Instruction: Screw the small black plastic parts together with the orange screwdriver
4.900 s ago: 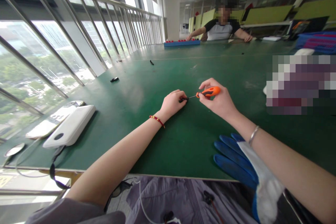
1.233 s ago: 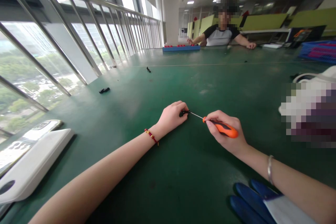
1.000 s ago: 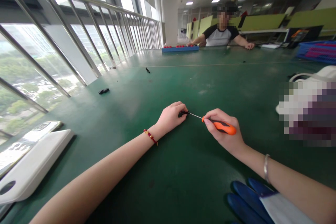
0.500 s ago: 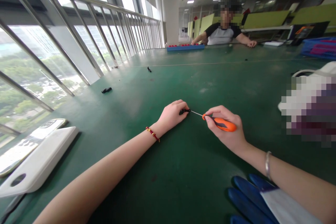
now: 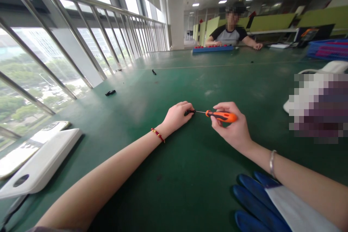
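My left hand (image 5: 178,116) rests on the green table, fingers closed around a small black part (image 5: 189,111) whose kind I cannot make out. Its outer end pokes out by the fingertips. In my right hand (image 5: 234,130) is a screwdriver (image 5: 223,116) with an orange and black handle, pinched between thumb and fingers. The thin metal shaft points left, and its tip meets the end of the black part. A blue and white glove (image 5: 261,199) lies beneath my right forearm.
Small black pieces (image 5: 110,92) lie on the table (image 5: 152,98) to the left. A phone (image 5: 32,145) and a white power bank (image 5: 43,163) sit near the railing (image 5: 89,40). Across the table, a person (image 5: 230,34) sits behind a blue rack (image 5: 212,49); a blue basket (image 5: 326,49) stands far right.
My right hand and the screwdriver have shifted slightly left and up, and the handle is now more level. Across the table, the blue rack has slid right.
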Tool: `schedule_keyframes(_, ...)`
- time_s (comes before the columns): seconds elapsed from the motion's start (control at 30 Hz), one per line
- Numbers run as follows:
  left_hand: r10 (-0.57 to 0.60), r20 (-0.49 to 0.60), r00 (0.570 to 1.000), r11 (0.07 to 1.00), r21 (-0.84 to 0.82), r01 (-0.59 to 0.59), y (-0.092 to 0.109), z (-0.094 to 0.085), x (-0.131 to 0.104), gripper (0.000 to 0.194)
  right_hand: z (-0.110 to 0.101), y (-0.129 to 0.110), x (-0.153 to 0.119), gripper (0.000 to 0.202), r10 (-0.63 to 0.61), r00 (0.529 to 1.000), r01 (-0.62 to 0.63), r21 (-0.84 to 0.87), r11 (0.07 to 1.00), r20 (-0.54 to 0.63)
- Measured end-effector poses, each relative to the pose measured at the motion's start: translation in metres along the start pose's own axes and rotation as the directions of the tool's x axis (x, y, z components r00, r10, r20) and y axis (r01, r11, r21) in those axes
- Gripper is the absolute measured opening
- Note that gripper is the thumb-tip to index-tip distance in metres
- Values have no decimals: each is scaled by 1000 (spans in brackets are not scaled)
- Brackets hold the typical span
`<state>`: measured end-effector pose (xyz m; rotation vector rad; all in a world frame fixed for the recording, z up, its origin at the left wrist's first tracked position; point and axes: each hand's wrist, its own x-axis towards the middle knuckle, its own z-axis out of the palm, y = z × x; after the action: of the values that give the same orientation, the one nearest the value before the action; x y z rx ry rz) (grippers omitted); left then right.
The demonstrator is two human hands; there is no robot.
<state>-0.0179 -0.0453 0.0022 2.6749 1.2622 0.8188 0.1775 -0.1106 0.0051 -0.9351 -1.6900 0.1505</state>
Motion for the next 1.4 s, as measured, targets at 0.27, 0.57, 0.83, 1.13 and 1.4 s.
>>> schedule_keyframes(0.27,-11,-16,1000,1000,7,11,1,2,0,11,-3,-9,13,13,150,980,-150,-15,989,128)
schedule_keyframes(0.57,-45,-55,997,999,20,46,-1,4,0,11,-1,-43,64,15,176,909,-122,-164,979,377)
schedule_keyframes(0.83,-58,-53,997,996,-66,54,-4,6,0,15,14,-54,78,28,193,956,-66,-477,876,221)
schedule_keyframes(1.13,-73,-45,996,995,-65,70,-3,5,0,11,5,-58,108,11,198,907,-23,-427,904,371)
schedule_keyframes(1.4,-84,-36,996,995,-65,82,-3,5,0,11,3,-51,96,23,153,954,-15,-469,883,258)
